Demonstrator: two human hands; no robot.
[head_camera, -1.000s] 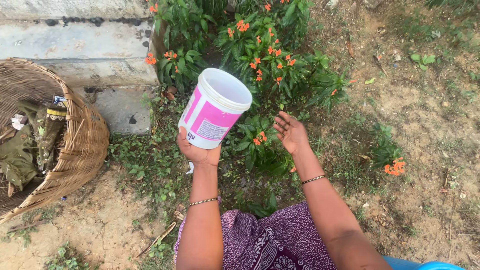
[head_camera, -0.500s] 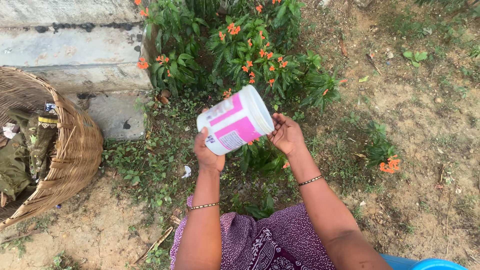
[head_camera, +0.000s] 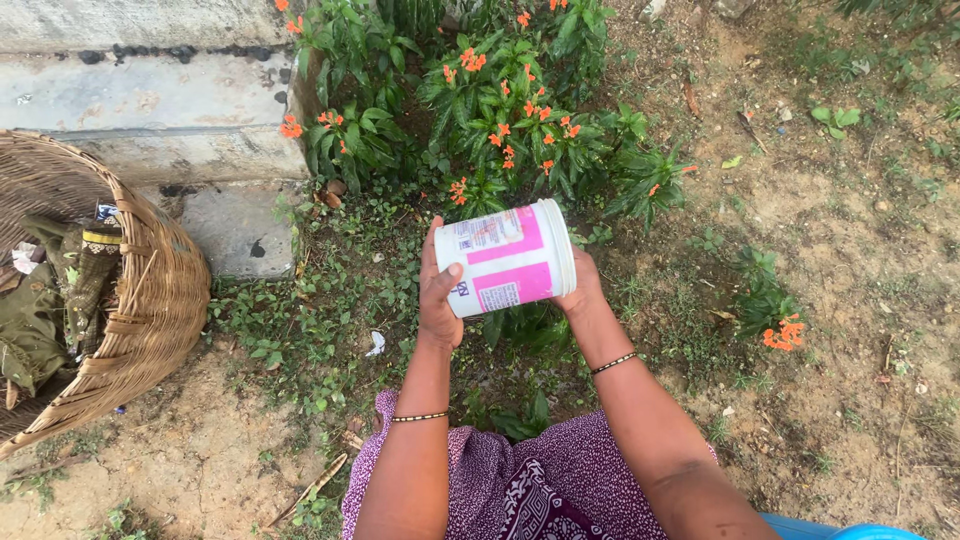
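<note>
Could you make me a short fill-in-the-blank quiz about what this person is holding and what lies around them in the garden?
1. The left hand grips the base of a white plastic tub with a ____ label, which lies on its side.
2. The right hand is at the tub's ____ end.
3. The green bush beyond the tub bears small ____ flowers.
4. The brown basket on the person's left is made of woven ____.

Missing words: pink; open; orange; wicker
</note>
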